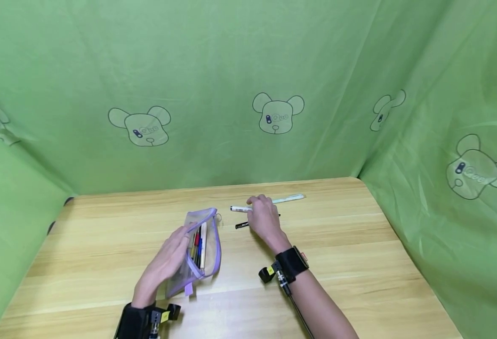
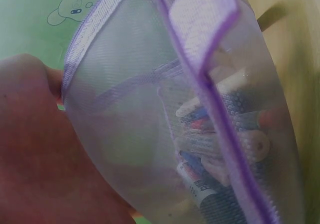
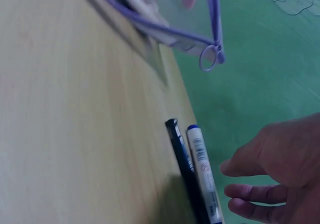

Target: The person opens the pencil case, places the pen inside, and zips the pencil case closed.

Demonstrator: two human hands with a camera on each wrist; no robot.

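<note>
L hand (image 1: 168, 256) grips one side of the purple-trimmed mesh pouch (image 1: 218, 254), on the counter (image 1: 350, 263) L of ctr, mouth agape w/ pens (image 1: 203, 245) inside. R hand (image 1: 265, 219) hangs over white marker (image 1: 241, 208) & blk pen (image 1: 242, 225), thumb & fingers apart, nothing held; pale-blue pen (image 1: 289, 198) lies nr its fingers. Hands well apart.

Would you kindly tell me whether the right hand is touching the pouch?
Apart: the head view shows table between the right hand and pouch.
</note>
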